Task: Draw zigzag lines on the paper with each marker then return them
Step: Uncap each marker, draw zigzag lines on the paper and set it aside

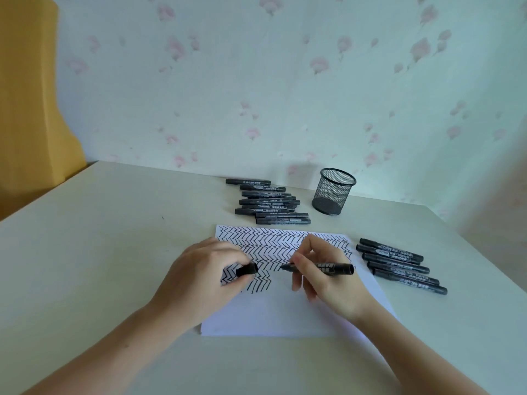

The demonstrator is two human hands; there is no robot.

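Paper [285,312] lies flat on the pale surface [114,252], upper half filled with black zigzag rows, lower half blank. Right hand [328,277] pinches an uncapped marker [328,267], fingers closed round the barrel, tip pointing left just above the last zigzag row; whether it touches the paper, cannot tell. Left hand [205,277] grips the cap [247,269] between thumb and fingers, heel resting on the sheet's left side.

Step in hand, judged: cap off, about to draw, or just finished and about to recap. To do it well: keep the left palm pinning the sheet, start the row beside the short lower zigzags, keep strokes even.

Marker row [402,265] right of the paper; marker stack [271,202] behind it; mesh cup [333,192] stands empty further back.

Barrel labels carry white print, too blurred to read.
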